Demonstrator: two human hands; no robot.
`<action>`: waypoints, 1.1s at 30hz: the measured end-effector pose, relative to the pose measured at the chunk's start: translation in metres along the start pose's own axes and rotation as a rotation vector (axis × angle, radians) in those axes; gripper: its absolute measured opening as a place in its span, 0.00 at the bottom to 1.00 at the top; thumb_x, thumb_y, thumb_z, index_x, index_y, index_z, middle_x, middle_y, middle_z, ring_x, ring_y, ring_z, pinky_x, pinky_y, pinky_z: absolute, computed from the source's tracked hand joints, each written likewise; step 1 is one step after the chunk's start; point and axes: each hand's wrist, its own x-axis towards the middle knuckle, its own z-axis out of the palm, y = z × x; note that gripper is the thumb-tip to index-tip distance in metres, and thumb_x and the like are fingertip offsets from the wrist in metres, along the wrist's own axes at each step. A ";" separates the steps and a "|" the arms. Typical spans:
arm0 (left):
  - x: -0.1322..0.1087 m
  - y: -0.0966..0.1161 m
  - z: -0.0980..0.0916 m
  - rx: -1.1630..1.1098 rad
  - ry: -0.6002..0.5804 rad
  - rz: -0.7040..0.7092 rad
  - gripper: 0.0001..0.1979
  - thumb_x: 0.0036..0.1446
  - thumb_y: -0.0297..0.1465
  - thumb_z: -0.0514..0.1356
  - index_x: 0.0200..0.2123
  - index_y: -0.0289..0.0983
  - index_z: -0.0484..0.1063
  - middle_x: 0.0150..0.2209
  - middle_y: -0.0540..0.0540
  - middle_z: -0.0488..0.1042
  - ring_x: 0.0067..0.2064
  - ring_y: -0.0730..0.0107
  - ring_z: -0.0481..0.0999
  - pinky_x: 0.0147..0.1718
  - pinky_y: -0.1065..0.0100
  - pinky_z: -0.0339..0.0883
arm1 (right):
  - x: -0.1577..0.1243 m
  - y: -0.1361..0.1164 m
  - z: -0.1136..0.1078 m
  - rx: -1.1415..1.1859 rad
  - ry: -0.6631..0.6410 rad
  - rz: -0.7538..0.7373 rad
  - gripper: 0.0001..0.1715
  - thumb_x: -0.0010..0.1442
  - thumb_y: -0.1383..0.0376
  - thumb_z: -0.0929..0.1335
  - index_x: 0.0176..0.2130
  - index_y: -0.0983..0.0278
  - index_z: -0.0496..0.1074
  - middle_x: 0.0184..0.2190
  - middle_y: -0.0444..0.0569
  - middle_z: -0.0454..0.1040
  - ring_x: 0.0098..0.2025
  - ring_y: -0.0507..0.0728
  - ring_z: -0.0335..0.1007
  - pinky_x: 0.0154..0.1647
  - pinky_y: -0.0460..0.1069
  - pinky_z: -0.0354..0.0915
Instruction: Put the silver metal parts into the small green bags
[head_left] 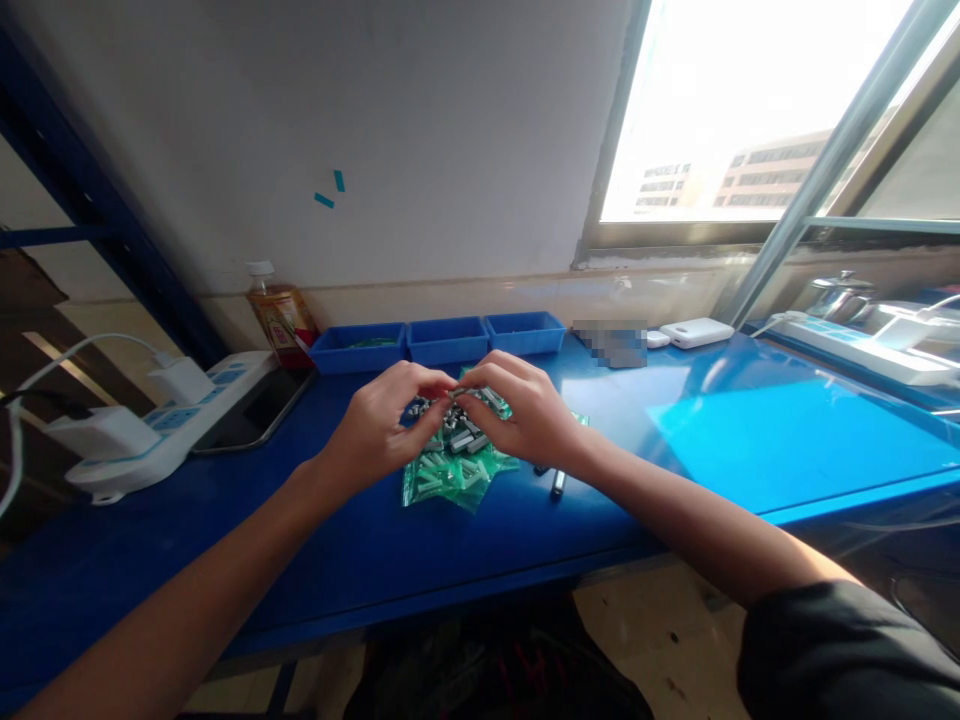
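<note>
On blue table, green bag, metal pieces inside

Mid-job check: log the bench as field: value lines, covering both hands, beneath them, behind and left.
Left hand: pinching a small, slim, metallic-looking part
Right hand: pinching the same part
Beneath: silvery metal pieces and translucent green plastic packaging on the glossy blue table
Behind: three rectangular blue plastic trays, in a row
Left: long white power strip, black flat phone
</note>
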 end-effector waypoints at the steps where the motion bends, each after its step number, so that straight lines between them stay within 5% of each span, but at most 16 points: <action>1: 0.000 0.000 0.000 -0.004 0.001 -0.005 0.08 0.58 0.31 0.56 0.41 0.37 0.70 0.34 0.48 0.74 0.36 0.69 0.74 0.37 0.70 0.67 | 0.000 0.000 0.000 0.003 0.001 0.000 0.06 0.63 0.64 0.63 0.38 0.64 0.68 0.33 0.49 0.71 0.35 0.53 0.66 0.37 0.48 0.63; 18: -0.004 -0.004 0.002 -0.008 -0.051 -0.035 0.14 0.57 0.33 0.57 0.47 0.39 0.67 0.37 0.47 0.75 0.36 0.68 0.75 0.37 0.69 0.69 | -0.002 0.004 0.001 -0.084 -0.003 -0.050 0.06 0.63 0.63 0.63 0.37 0.62 0.68 0.33 0.49 0.70 0.34 0.53 0.65 0.36 0.48 0.62; 26: -0.002 -0.002 -0.001 0.032 -0.021 0.050 0.08 0.57 0.30 0.57 0.41 0.38 0.68 0.33 0.48 0.73 0.35 0.70 0.74 0.37 0.69 0.68 | -0.002 0.003 0.001 -0.070 -0.006 -0.050 0.08 0.63 0.62 0.62 0.37 0.63 0.68 0.33 0.49 0.70 0.34 0.53 0.66 0.36 0.48 0.62; 33: -0.002 -0.003 -0.001 0.047 -0.040 -0.008 0.10 0.56 0.32 0.56 0.42 0.38 0.70 0.34 0.47 0.74 0.36 0.68 0.74 0.39 0.68 0.68 | -0.003 0.002 0.000 -0.042 -0.022 -0.036 0.07 0.62 0.63 0.63 0.40 0.63 0.67 0.34 0.49 0.71 0.35 0.53 0.66 0.37 0.48 0.63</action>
